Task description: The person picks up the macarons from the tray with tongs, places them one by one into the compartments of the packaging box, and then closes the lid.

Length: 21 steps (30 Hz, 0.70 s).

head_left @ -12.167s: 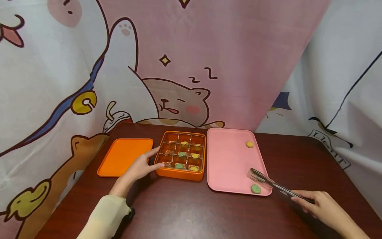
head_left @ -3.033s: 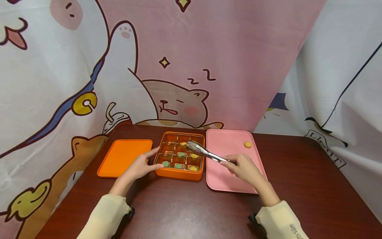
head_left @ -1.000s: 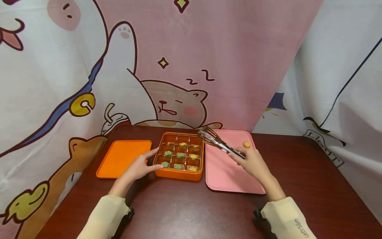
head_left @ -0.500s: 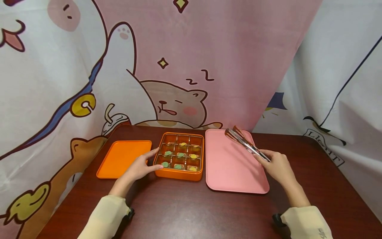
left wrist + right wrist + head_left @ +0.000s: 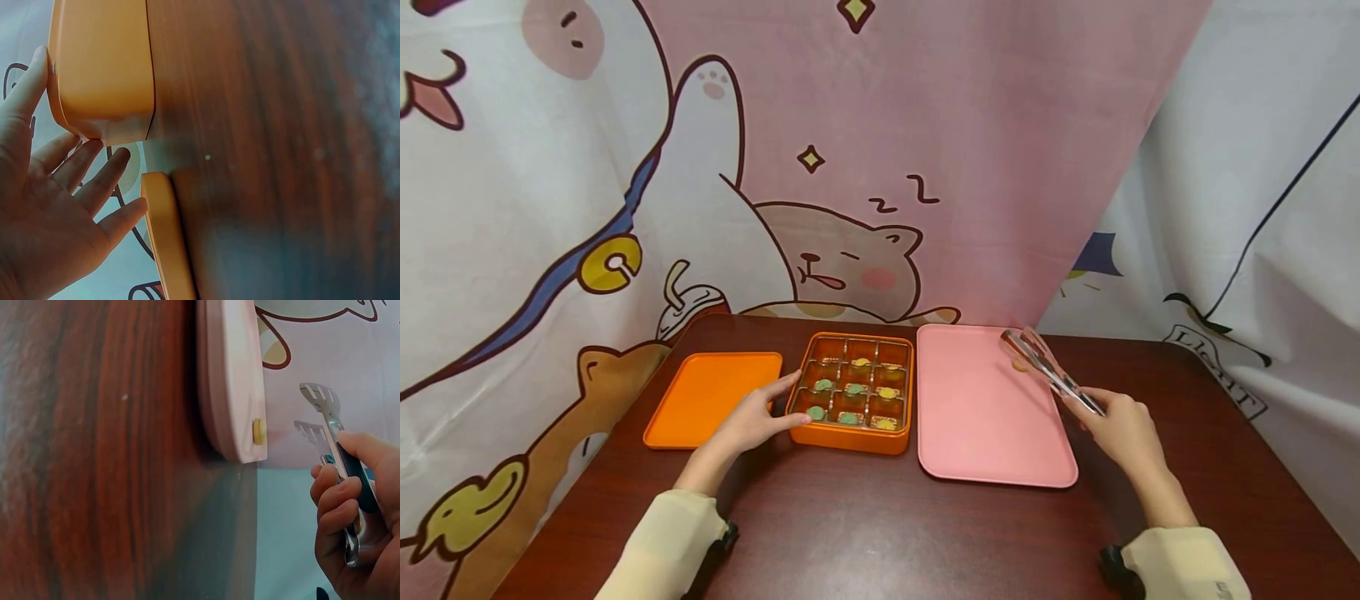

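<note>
In the head view my right hand [image 5: 1120, 425] grips metal tongs [image 5: 1060, 379], their ends spread above the pink tray [image 5: 977, 442]. A small round yellow sweet [image 5: 1018, 365] lies near the tray's far right corner, partly behind the tongs. The right wrist view shows the tongs [image 5: 322, 403] with nothing between their ends, apart from the yellow sweet [image 5: 258, 432]. My left hand [image 5: 756, 421] rests against the left side of an orange box [image 5: 850, 438], thumb at its front rim, fingers spread. Green sweets [image 5: 816, 412] and yellow sweets [image 5: 887, 392] sit in the box's clear divided insert.
An orange lid [image 5: 707, 400] lies flat left of the box, beside my left hand. The dark wooden table [image 5: 880, 525] extends in front of the box and tray. A printed curtain [image 5: 1000, 167] hangs behind the table's far edge.
Since the oldest frame, the green sweet has left the tray, and two more green ones show in the box's left column. Lately the tongs have moved right, from the box to the yellow sweet.
</note>
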Each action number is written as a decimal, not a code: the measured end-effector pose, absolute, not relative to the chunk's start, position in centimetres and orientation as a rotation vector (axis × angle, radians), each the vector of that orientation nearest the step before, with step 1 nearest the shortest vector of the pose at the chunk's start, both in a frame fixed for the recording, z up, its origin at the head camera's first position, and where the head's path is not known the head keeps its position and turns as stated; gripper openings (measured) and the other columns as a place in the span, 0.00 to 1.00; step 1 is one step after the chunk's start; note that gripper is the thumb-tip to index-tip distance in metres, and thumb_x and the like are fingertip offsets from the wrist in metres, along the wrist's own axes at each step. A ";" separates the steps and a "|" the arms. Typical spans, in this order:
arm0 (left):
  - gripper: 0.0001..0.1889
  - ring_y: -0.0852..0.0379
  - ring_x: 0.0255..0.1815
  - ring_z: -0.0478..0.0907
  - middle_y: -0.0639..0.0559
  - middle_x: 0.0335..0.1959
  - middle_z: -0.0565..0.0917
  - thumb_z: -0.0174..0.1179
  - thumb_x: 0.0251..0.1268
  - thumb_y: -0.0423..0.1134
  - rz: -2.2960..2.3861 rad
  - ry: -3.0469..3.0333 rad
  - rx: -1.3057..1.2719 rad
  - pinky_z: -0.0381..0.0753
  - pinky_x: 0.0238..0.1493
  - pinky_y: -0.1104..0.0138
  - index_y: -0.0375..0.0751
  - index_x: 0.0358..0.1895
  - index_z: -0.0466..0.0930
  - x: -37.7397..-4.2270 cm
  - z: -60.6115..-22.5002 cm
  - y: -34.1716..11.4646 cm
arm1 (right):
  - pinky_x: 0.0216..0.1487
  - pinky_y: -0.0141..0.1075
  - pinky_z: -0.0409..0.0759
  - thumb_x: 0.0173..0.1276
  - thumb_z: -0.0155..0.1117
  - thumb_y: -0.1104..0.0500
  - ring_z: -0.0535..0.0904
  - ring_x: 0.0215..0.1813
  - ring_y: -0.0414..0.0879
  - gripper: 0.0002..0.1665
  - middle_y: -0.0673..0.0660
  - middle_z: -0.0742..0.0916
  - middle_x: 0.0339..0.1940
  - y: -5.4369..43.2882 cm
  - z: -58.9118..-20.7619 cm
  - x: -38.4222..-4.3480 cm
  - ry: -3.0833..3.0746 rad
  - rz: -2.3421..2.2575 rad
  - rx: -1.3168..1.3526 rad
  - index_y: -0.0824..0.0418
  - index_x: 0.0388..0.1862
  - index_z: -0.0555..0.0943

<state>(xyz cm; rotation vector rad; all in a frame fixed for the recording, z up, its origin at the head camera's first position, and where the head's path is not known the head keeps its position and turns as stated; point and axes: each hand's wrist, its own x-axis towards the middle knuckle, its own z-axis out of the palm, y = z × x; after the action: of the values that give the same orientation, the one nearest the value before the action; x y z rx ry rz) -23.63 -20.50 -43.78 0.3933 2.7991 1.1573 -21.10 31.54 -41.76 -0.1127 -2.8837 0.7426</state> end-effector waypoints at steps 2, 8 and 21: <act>0.43 0.34 0.76 0.62 0.39 0.77 0.65 0.69 0.62 0.50 1.153 2.803 0.395 0.63 0.71 0.38 0.44 0.78 0.60 -23.6 -43.8 -20.5 | 0.23 0.35 0.66 0.73 0.58 0.38 0.72 0.25 0.45 0.34 0.54 0.85 0.22 31.7 -42.1 -21.1 -2.901 0.734 -0.137 0.67 0.59 0.79; 0.43 0.34 0.76 0.61 0.39 0.77 0.65 0.69 0.62 0.50 1.161 2.799 0.403 0.63 0.72 0.38 0.43 0.78 0.60 -23.6 -43.9 -20.5 | 0.24 0.36 0.64 0.73 0.58 0.39 0.72 0.25 0.45 0.35 0.55 0.86 0.24 32.1 -42.8 -21.4 -2.940 0.716 -0.180 0.68 0.62 0.77; 0.44 0.34 0.77 0.60 0.39 0.77 0.65 0.68 0.62 0.53 1.165 2.789 0.401 0.62 0.72 0.37 0.44 0.78 0.60 -23.7 -44.0 -20.6 | 0.24 0.37 0.64 0.73 0.59 0.42 0.74 0.27 0.47 0.36 0.54 0.85 0.23 32.2 -43.1 -21.6 -3.032 0.651 -0.261 0.69 0.65 0.75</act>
<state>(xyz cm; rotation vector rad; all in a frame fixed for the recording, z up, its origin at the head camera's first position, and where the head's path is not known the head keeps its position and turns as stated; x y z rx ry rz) -23.73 -20.62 -43.95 0.4011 2.7895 1.1649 -21.62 32.23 -43.12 -0.2605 -3.0321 0.6510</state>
